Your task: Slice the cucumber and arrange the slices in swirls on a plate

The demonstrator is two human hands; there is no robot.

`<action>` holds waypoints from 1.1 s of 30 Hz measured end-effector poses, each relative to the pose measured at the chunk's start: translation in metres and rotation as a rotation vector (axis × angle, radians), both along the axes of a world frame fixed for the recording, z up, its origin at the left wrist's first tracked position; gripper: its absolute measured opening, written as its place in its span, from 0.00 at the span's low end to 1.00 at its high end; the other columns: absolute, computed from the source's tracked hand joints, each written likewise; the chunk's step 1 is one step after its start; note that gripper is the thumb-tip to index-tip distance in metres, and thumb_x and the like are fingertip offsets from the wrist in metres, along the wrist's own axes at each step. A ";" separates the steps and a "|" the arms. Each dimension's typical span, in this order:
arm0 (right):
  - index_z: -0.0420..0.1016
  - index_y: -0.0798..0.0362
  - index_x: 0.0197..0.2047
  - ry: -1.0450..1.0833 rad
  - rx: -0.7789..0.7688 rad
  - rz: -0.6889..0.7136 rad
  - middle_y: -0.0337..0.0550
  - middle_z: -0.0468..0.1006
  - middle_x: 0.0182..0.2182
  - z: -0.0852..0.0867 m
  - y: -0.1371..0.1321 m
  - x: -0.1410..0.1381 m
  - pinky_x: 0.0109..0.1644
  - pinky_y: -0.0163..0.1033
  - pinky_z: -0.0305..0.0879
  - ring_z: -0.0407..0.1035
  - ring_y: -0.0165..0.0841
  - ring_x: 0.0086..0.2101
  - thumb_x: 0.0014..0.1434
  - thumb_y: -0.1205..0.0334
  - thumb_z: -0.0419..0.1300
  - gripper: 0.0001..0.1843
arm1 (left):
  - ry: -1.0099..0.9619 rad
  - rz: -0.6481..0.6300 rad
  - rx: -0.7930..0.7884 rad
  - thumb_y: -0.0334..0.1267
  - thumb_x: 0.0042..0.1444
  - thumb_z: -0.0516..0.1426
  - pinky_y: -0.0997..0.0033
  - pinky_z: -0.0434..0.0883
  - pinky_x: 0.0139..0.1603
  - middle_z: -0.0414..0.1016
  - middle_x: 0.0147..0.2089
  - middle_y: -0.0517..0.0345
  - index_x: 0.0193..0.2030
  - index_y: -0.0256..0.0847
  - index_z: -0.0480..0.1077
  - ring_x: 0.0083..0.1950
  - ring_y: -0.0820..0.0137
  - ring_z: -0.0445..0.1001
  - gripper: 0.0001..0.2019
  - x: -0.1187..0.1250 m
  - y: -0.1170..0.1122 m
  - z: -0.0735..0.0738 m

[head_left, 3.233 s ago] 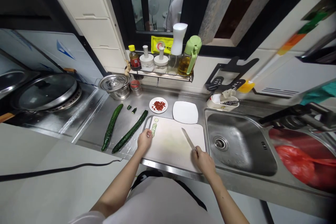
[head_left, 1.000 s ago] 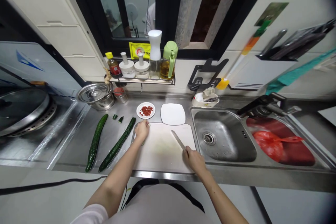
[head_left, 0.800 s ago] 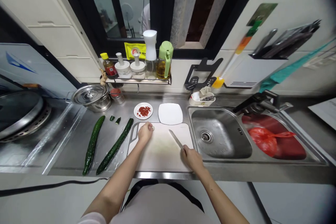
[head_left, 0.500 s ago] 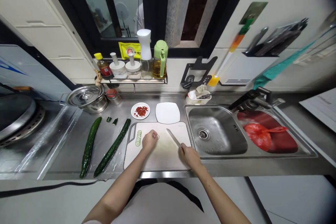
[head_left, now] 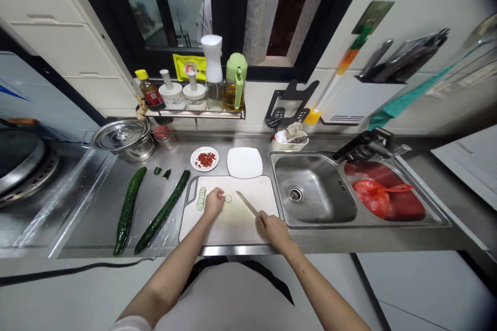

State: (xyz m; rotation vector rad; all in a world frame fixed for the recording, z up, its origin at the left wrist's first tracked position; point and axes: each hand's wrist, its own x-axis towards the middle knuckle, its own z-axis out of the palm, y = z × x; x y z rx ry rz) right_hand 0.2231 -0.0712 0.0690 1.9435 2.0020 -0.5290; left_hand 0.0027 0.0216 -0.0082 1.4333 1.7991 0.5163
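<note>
A white cutting board (head_left: 248,217) lies on the steel counter in front of me. My left hand (head_left: 214,202) rests on it, fingertips pinched at a single cucumber slice (head_left: 228,199) lying flat. A short row of cucumber slices (head_left: 201,198) sits just left of that hand. My right hand (head_left: 272,228) is closed round the handle of a knife (head_left: 247,204), whose blade points up-left over the board, a little right of the single slice. Two whole cucumbers (head_left: 162,212) (head_left: 128,210) lie on the counter to the left.
Behind the board are a small dish of red chilli pieces (head_left: 204,159) and an empty white plate (head_left: 244,162). Two cut cucumber ends (head_left: 162,172) lie near a lidded steel pot (head_left: 122,138). A sink (head_left: 312,197) is to the right, with a red bag (head_left: 375,197) in the far basin.
My left hand went from the slice row up to the board's top left corner, then carried one slice to the middle of the board. The knife hand stayed near the board's right side.
</note>
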 end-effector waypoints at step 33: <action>0.67 0.54 0.50 0.044 -0.128 0.081 0.54 0.79 0.39 0.009 -0.005 -0.024 0.42 0.39 0.61 0.74 0.39 0.42 0.68 0.64 0.43 0.15 | 0.015 0.002 -0.028 0.28 0.47 0.58 0.77 0.63 0.34 0.74 0.30 0.63 0.36 0.41 0.71 0.32 0.74 0.71 0.08 -0.003 0.009 -0.008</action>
